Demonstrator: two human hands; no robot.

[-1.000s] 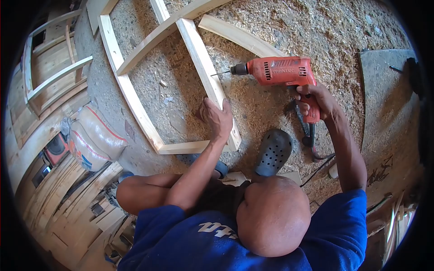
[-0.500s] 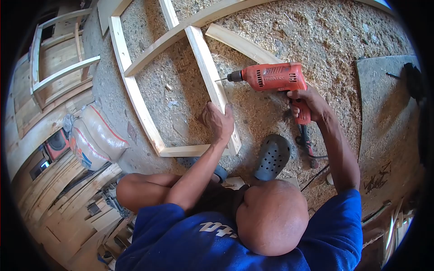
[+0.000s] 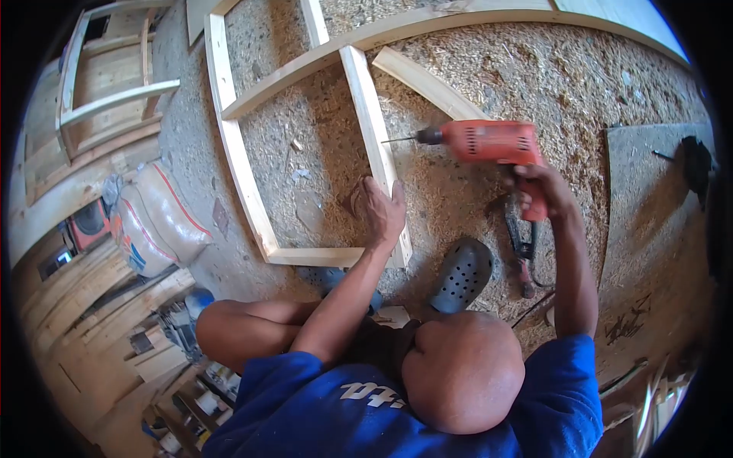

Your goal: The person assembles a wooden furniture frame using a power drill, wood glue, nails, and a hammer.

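My right hand is wrapped round the handle of a red power drill, held level and slightly blurred. Its thin drill bit points left, the tip right at the side of a pale wooden rail. Lower on that same rail, my left hand clasps the wood, thumb on the right side and fingers on the left. The rail belongs to a wooden frame lying on the floor, joined at its far end to a long crosspiece.
A loose board lies on the sawdust-strewn floor behind the drill. By my grey clog are the drill cord and a tool with a reddish handle. Stuffed sacks and stacked planks stand left; a flat panel lies right.
The drill has moved right, away from the rail, and much more of its bit shows now. My left hand keeps its hold on the rail. The whole view has shifted slightly.
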